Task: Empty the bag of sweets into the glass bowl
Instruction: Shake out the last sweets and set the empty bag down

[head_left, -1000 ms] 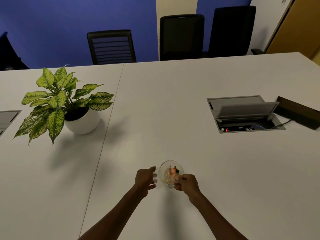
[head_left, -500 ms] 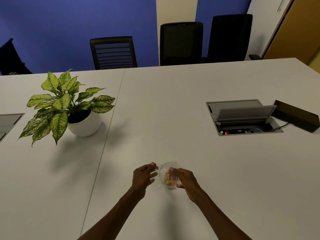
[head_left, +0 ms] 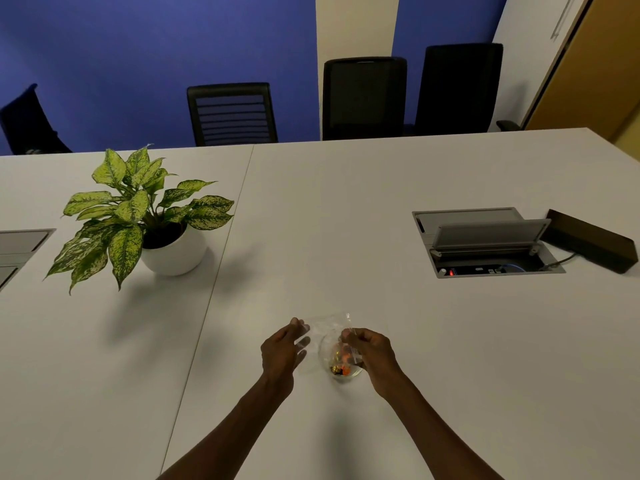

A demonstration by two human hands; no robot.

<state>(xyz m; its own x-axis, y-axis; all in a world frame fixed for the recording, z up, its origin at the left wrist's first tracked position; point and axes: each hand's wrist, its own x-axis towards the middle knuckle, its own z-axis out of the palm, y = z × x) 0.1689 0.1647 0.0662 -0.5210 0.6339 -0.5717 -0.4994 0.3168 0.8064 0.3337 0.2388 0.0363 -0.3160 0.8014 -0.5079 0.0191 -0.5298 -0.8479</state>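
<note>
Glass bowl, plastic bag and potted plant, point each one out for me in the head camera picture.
Glass bowl [head_left: 341,375], head view, on its near rim.
Plastic bag [head_left: 323,328], head view, on the clear film between the hands.
Potted plant [head_left: 175,256], head view, on the white pot's side.

- No text, label, brand, number or sign can be read anywhere in the view
- The clear bag [head_left: 325,329] held over the glass bowl [head_left: 341,362] shows no print that can be made out
- Small marks on the strip inside the table's open cable box [head_left: 485,244] are too small to read
</note>
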